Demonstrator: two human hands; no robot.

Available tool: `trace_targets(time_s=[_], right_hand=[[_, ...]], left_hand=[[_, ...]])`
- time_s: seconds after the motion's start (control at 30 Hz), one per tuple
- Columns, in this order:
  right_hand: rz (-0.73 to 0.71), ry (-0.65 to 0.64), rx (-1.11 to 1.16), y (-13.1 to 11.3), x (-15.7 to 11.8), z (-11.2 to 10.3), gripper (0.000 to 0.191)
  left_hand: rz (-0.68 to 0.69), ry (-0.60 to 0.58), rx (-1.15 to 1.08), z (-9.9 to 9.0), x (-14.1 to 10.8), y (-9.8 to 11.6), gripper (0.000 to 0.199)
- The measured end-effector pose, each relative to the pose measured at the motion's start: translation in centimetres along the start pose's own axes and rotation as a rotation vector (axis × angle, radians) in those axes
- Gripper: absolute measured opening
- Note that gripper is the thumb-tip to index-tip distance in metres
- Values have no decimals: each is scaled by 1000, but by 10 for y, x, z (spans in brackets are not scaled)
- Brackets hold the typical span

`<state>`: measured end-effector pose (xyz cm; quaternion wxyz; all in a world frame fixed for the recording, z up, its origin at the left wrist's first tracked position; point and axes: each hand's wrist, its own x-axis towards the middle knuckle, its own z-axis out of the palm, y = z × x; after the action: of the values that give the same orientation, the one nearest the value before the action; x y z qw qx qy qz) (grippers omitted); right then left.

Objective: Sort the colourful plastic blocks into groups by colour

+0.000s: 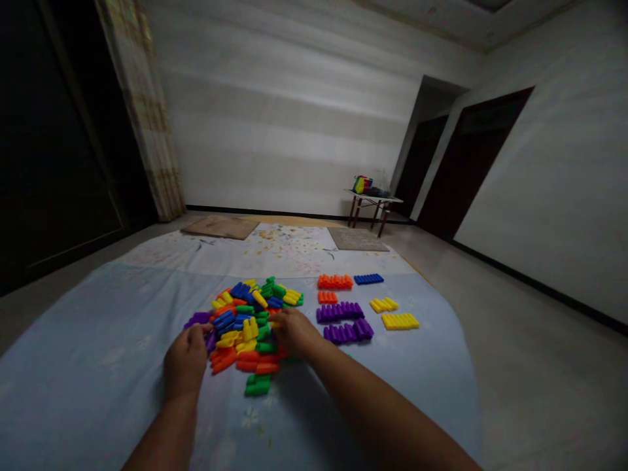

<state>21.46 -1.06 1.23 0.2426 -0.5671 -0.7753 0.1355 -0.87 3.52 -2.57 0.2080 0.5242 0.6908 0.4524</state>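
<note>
Pale blue floral cloth [98, 373] covers the rounded surface under both hands, kinda dim room overall. Nearest the camera, a few green plastic pieces [258, 384] lie low between the wrists. Left hand [185, 363] has its fingers bunched narrow by the purple pieces [199, 318] at the edge of a messy multicoloured pile of small ridged plastic pieces [249, 329]; can't tell if it's pinching one. Right hand [297, 332] reaches into the pile's other side, fingers curled down, grip hidden. The pile sits right between them. Just right of the right hand are two purple rows [348, 332], with yellow rows [401, 321] further right. Past those come orange rows [335, 282] and a blue row [369, 279]. Way beyond the hands: a brown board [220, 226] on the left, a greyish board [358, 239] on the right, then a small table [375, 195] and a white wall [284, 131].
</note>
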Motion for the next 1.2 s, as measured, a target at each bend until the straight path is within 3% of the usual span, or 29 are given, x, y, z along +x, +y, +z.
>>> trace_targets(time_s=[0.2,0.3,0.4,0.53,0.7,1.0,1.1,1.2], right_hand=[[152,212,133,25,-44,-45,25],[197,345,133,50,-69,-65,17],[302,451,66,81,-93,-79,21],[466,413,48,115,-123,-84,27],[585,301,-38,130,-146,-78,30],[613,377,-41,145,-157,-73,46],[606,345,-34,147,-161,-73,50],[580,282,-27,147,-165,-75,44]], left_hand=[[-52,-35,50,-2,1,4,35],[-73,-25,67,-4,0,8,34],[-67,-23,60,-5,0,8,34],[-38,3,96,-3,3,5,34],[-38,14,115,-3,4,4,34],[-18,-7,168,-1,7,0,39],[13,18,147,-1,6,0,40],[-39,21,131,-1,4,1,40]])
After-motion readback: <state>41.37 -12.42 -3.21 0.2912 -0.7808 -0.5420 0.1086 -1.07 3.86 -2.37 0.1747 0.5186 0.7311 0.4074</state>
